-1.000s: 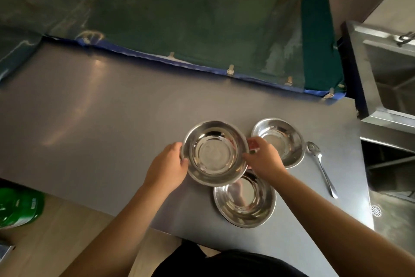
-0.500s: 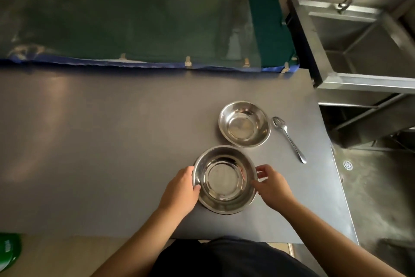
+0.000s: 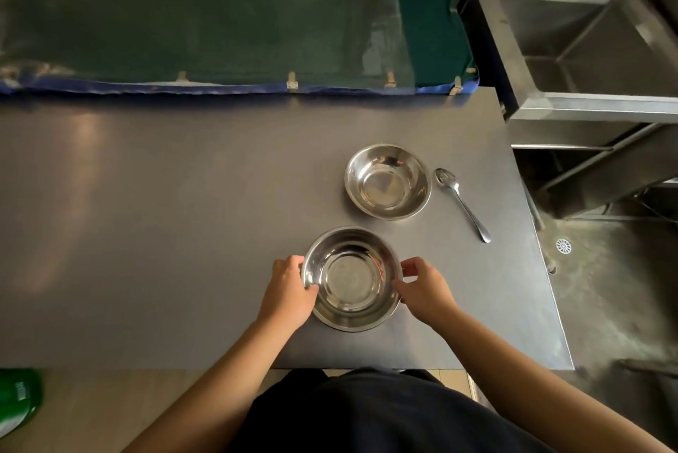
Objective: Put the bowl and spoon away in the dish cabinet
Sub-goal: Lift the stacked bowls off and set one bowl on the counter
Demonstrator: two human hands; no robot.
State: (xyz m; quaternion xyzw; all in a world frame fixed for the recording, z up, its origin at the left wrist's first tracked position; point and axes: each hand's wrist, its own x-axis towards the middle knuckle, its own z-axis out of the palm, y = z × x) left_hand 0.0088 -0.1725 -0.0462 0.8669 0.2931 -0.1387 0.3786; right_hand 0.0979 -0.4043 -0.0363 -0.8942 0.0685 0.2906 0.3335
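A steel bowl (image 3: 352, 280) sits near the front edge of the grey table (image 3: 146, 232), nested in a second bowl whose rim (image 3: 348, 328) shows just beneath it. My left hand (image 3: 290, 291) grips its left rim, thumb inside. My right hand (image 3: 422, 287) holds the right rim with its fingertips. Another steel bowl (image 3: 387, 181) stands farther back to the right. A metal spoon (image 3: 462, 203) lies beside that one, handle pointing toward me and to the right. No dish cabinet is visible.
A green cloth with a blue edge (image 3: 220, 12) covers the surface behind the table. A steel sink (image 3: 587, 30) stands at the right, with wet floor and a drain (image 3: 563, 245) below it. A green object (image 3: 18, 401) lies on the floor at the lower left.
The bowl in my hands came down toward me and now rests inside the bowl on the table. My view has shifted right, showing the sink.
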